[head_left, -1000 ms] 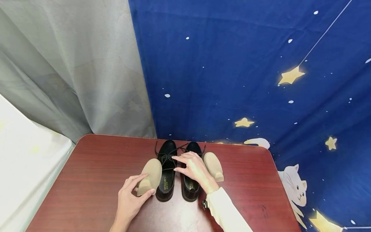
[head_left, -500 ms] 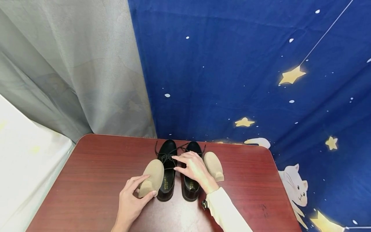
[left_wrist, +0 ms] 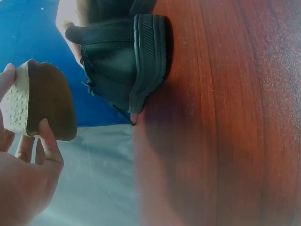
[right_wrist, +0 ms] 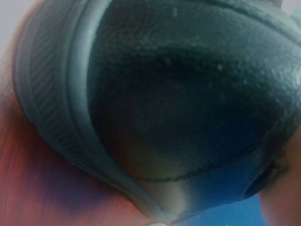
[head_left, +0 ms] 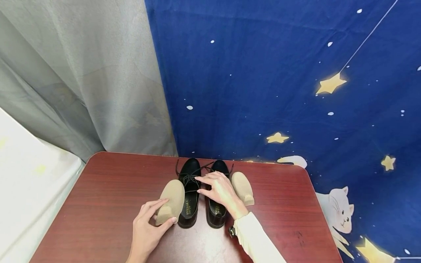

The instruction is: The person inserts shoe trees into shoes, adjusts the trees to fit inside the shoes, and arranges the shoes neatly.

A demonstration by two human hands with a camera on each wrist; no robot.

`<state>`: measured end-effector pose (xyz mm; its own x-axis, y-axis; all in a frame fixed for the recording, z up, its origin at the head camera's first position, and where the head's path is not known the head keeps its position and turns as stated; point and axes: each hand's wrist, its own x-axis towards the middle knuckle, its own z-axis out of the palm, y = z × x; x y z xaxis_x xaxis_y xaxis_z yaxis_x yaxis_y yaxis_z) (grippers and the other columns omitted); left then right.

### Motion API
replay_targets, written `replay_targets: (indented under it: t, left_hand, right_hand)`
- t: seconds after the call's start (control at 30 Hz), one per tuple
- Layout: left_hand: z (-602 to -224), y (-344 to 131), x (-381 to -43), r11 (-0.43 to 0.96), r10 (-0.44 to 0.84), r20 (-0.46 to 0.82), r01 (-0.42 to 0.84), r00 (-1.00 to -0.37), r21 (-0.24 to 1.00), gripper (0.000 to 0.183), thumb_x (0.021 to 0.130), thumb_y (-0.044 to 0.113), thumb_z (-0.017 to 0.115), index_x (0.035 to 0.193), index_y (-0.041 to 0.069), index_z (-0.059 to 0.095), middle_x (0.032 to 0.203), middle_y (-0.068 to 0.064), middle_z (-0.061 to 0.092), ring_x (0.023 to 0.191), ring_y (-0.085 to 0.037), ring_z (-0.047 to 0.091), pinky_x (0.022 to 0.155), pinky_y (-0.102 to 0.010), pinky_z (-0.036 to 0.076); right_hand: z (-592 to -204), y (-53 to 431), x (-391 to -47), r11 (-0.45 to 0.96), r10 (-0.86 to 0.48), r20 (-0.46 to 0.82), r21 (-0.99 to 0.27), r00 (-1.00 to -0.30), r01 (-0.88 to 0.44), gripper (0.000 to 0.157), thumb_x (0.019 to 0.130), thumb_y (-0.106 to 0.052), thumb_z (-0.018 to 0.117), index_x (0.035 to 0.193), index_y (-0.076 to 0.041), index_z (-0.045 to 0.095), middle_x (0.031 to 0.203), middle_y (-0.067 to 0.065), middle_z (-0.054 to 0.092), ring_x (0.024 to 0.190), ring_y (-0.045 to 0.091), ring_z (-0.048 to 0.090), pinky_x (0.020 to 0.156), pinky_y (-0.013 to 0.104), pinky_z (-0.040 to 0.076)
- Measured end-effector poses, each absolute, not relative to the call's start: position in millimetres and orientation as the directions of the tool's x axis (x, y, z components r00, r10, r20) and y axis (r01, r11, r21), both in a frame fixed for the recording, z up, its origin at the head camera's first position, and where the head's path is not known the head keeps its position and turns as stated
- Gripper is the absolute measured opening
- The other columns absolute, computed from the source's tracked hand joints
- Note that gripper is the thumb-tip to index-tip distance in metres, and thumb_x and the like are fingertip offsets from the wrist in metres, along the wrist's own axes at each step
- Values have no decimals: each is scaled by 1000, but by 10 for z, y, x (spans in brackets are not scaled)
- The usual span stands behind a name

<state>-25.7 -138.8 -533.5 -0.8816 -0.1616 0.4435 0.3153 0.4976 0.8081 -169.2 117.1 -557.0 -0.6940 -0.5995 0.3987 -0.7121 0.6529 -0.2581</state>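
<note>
My left hand [head_left: 148, 224] pinches a beige shoe insert [head_left: 173, 197], fingers on one side and thumb near its blocky lower end. It is held up beside the left black lace-up shoe [head_left: 188, 208]. In the left wrist view the insert [left_wrist: 51, 101] shows a hollowed, rough-edged form, apart from the shoe [left_wrist: 113, 61]. My right hand [head_left: 222, 191] reaches over the right black shoe [head_left: 217, 215], partly hiding it. Its spread fingertips rest at the left shoe's laces and opening edge. A dark shoe heel [right_wrist: 178, 94] fills the right wrist view.
A second beige insert [head_left: 242, 188] lies right of the right shoe. The red-brown wooden table [head_left: 115, 197] has rounded far corners. Behind it hang a grey curtain [head_left: 125, 91] and a blue star-patterned curtain [head_left: 250, 80]. White cloth [head_left: 33, 182] hangs at the left.
My left hand shifts the insert slightly right over the left shoe's edge, then slightly back left. The right hand and both shoes stay in place.
</note>
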Motion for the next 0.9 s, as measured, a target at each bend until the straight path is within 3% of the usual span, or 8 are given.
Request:
replay_targets:
  t: [0.27,0.7,0.9]
  left_hand:
    - [-5315,-1382,-223,518,-142,502,368,-853,772,62,58,15,97,116,17,75,109,3,68,82,-6,47,66,-21,40]
    - [-5281,-1297,-166,508,-102,515,401,-851,762,62,59,16,96,117,16,74,112,1,68,95,-8,51,66,-21,39]
    - [-5278,-1283,-144,510,-108,463,351,-880,786,62,61,19,96,119,20,73,113,5,67,91,-8,49,66,-21,38]
  right_hand:
    - [-5565,1153,-1684,653,-600,390,-266,-698,-710,48,83,-44,78,128,-31,69,108,-6,71,105,14,63,103,36,43]
    - [-5557,1173,-1681,662,-591,377,-279,-713,-696,47,84,-45,78,128,-30,69,110,-5,71,107,15,63,103,36,43]
    - [-5550,1175,-1687,647,-593,394,-287,-702,-707,49,82,-43,79,128,-29,70,109,-6,71,106,15,63,102,36,43]
